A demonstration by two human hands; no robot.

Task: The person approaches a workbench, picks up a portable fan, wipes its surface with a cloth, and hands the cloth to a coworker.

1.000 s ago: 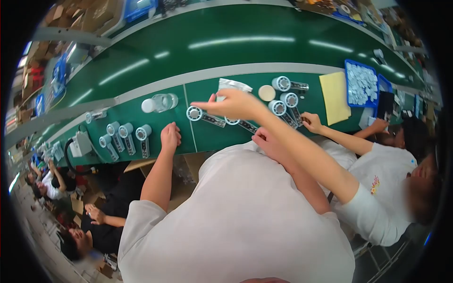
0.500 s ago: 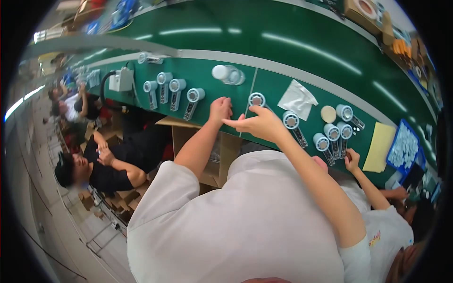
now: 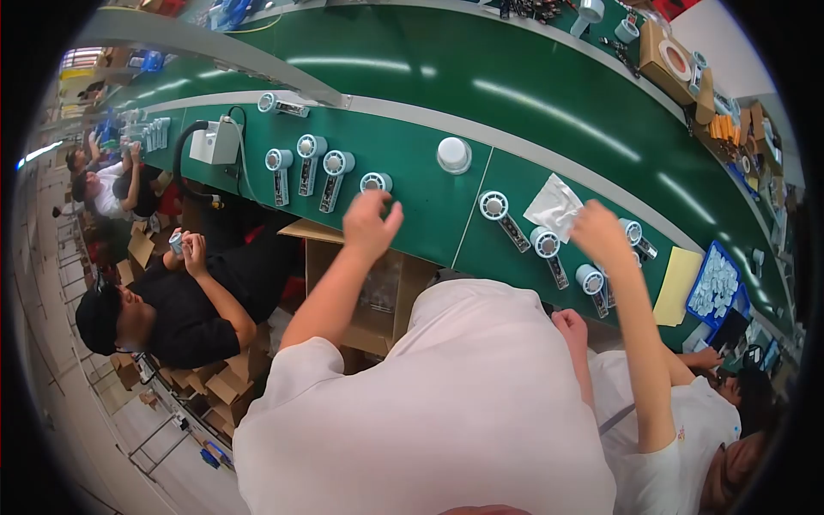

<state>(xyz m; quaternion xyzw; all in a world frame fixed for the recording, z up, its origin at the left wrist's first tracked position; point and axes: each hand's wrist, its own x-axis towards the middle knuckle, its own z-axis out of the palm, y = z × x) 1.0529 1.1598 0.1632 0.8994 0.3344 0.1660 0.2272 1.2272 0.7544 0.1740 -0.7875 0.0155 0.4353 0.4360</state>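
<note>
My left hand (image 3: 370, 225) is over a pale-blue handheld fan (image 3: 376, 182) in the left group. Its thumb stands apart from its fingers, and it covers the fan's handle. My right hand (image 3: 600, 232), smeared by motion, is above the right group, beside a crumpled white wipe (image 3: 554, 206). Two fans, one upper (image 3: 494, 206) and one lower (image 3: 546, 244), lie left of that hand with dark inner parts showing in their handles. Another fan (image 3: 590, 279) lies near the table edge, partly behind my right forearm.
A clear container with a white top (image 3: 454, 156) stands mid-table. A grey box with a black hose (image 3: 215, 142) is at left. Yellow paper (image 3: 679, 287) and a blue tray of small pale parts (image 3: 714, 283) are at right. People sit on both sides; one hand (image 3: 570, 330) is near.
My left hand has moved left, onto the fan at the end of the left row. My right hand has swung right, away from the middle fan. The view has shifted slightly.
</note>
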